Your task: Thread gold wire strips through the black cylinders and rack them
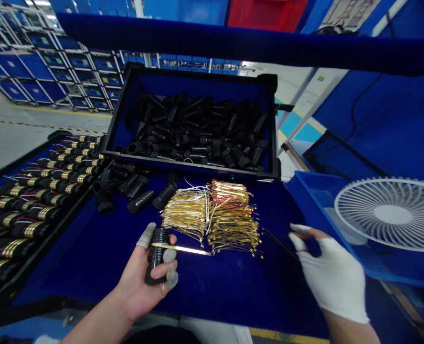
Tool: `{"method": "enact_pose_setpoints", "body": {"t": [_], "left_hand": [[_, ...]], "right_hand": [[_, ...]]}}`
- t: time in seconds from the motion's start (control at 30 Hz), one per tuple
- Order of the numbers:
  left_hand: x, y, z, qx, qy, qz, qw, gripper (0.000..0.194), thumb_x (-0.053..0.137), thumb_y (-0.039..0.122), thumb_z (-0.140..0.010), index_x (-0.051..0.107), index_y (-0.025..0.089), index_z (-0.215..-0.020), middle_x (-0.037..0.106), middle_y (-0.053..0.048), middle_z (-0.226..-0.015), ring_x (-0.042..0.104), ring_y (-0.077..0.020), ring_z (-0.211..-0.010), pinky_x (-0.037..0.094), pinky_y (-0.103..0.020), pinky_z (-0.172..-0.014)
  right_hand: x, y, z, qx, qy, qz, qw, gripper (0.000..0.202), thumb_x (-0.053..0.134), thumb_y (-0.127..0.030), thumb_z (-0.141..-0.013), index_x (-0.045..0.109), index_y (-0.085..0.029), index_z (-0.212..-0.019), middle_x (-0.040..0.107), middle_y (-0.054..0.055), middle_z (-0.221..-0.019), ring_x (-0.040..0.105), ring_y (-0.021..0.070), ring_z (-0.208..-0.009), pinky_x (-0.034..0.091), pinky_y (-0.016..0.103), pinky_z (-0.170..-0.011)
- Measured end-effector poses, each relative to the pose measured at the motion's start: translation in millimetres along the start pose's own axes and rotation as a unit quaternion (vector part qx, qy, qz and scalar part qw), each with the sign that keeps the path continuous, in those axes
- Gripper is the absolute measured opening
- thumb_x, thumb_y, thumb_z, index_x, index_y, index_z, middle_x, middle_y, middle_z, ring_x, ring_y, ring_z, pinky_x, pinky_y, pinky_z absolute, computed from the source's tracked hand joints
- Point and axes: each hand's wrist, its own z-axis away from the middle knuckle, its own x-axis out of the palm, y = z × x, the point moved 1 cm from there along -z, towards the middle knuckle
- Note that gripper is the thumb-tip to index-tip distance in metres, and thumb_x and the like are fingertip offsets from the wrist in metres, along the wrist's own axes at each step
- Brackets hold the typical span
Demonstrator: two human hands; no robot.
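Observation:
My left hand [149, 272], with grey finger cots on some fingers, is wrapped round a black ribbed cylindrical sleeve [158, 247]. A gold metal strip [188, 249] lies across the sleeve, and its free end sticks out to the right. My right hand [330, 272] wears a white glove, its thumb and forefinger curled towards each other. A thin black stick-like tool [278, 241] runs out from under that hand, seemingly held by it; the grip is hidden. Between the hands lie bundles of gold strips with white wires [185, 212] and of gold strips with red wires [233, 217].
A black-rimmed bin [194, 165] full of black sleeves stands at the back. Several loose sleeves [140, 200] lie before it. On the left, a tray holds rows of sleeves with gold bands [18, 220]. A white fan [391, 215] stands by a blue bin [315, 196] at right.

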Motion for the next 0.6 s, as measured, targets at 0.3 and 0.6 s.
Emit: {"method": "enact_pose_setpoints", "body": {"t": [0.3,0.6], "left_hand": [[2.2,-3.8,-0.5,0.006,-0.009,-0.021,1.000,0.049,0.038,0.052,-0.101,0.063,0.010,-0.100,0.058,0.001,-0.059,0.037,-0.0031,-0.039,0.055,-0.028,-0.058],[22.2,-9.2,5.4,0.052,0.016,-0.127,0.990,0.033,0.050,0.045,-0.098,0.062,0.015,-0.104,0.068,-0.006,-0.085,0.061,-0.0112,-0.065,0.052,-0.046,-0.098]], "right_hand": [[28.9,15.0,-7.0,-0.026,-0.088,-0.023,0.996,0.024,0.055,-0.034,-0.089,0.069,-0.021,-0.102,0.074,0.008,-0.100,0.071,0.0272,-0.089,0.054,0.039,-0.079],[29.9,-12.6,-16.4,0.006,-0.030,-0.083,0.996,0.021,0.049,-0.034,-0.092,0.064,-0.023,-0.102,0.072,0.011,-0.100,0.068,0.0256,-0.079,0.050,0.040,-0.072]]}}
